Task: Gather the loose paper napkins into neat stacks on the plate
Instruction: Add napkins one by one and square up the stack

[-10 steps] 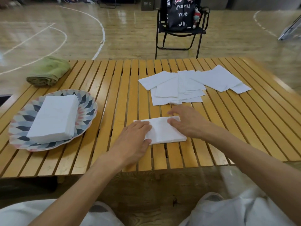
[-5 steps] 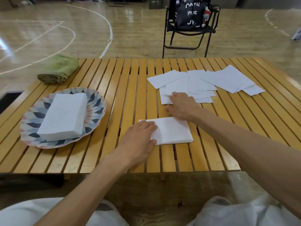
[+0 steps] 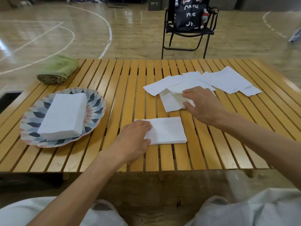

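towel (image 3: 57, 70): upper left of frame, rolled green terry cloth, soft nap, lies on the far left corner of the desk.
desk (image 3: 127, 82): long yellow wooden slats with dark gaps, glossy, fills the middle band of the frame.
plate (image 3: 96, 101): left of centre, round with a wavy rim, printed with blue, grey and pink diamonds.
plate stack (image 3: 63, 115): neat rectangular block of white embossed paper napkins, lies diagonally on the plate, edges flush.
left hand (image 3: 134, 140): lower centre, palm down, fingers straight and released, resting flat on the left end of the small stack; thumb lies along its near edge.
small stack (image 3: 167, 130): centre of frame, thin squared pile of white napkins on the desk, well apart from the plate; right two-thirds uncovered.
right hand (image 3: 203, 105): right of centre, just above the small stack, fingers curled and grasping a napkin at the near edge of the loose pile; thumb under, fingertips on top, paper buckled and lifted at the grasp.
loose napkins (image 3: 226, 80): upper right of centre, flat white rectangles fanned and overlapping across the slats, thin with a fine embossed texture; run from mid-desk to the right, touching the right hand at their left part.
chair (image 3: 187, 30): top centre-right, black folding frame on the wooden gym floor, dark bag with white lettering on the seat.
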Motion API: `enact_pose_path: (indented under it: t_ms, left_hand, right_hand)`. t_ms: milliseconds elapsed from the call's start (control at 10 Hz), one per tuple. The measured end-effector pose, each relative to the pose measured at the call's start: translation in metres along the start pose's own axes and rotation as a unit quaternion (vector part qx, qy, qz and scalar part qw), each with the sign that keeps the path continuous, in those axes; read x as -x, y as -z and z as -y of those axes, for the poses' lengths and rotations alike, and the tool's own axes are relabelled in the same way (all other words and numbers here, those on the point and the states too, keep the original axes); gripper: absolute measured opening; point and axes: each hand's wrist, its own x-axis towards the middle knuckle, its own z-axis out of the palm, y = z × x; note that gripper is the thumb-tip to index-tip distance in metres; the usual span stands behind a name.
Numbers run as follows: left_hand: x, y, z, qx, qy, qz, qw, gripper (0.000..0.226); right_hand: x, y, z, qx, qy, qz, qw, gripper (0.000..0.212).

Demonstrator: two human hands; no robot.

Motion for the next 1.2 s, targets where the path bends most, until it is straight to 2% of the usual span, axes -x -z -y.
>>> enact_pose_path:
  t_ms: [100,200,400,600,900,1200]
  left_hand:
    - [0.001,0.005,0.002,-0.009,-0.003,0.017,1.000,0.054]
    - [0.002,0.010,0.001,-0.016,-0.002,0.035,0.999,0.053]
    - [0.004,0.013,-0.003,-0.014,0.009,0.035,0.999,0.047]
    - [0.005,0.014,-0.002,-0.024,0.003,0.038,0.999,0.046]
    - [0.004,0.012,-0.002,-0.030,0.000,0.034,0.999,0.048]
    - [0.006,0.013,-0.003,-0.030,0.003,0.037,0.999,0.048]
  right_hand:
    - [0.026,0.007,-0.016,0.065,0.037,0.082,0.994,0.028]
    - [0.044,0.010,-0.029,0.065,-0.008,0.133,0.989,0.026]
    - [0.032,0.003,-0.014,-0.068,-0.110,0.019,0.991,0.014]
    - [0.004,-0.018,0.012,-0.064,-0.153,0.060,0.984,0.027]
    - [0.009,-0.021,0.000,-0.073,-0.166,0.068,0.981,0.007]
    - [0.016,-0.008,-0.010,-0.118,-0.191,0.005,0.974,0.014]
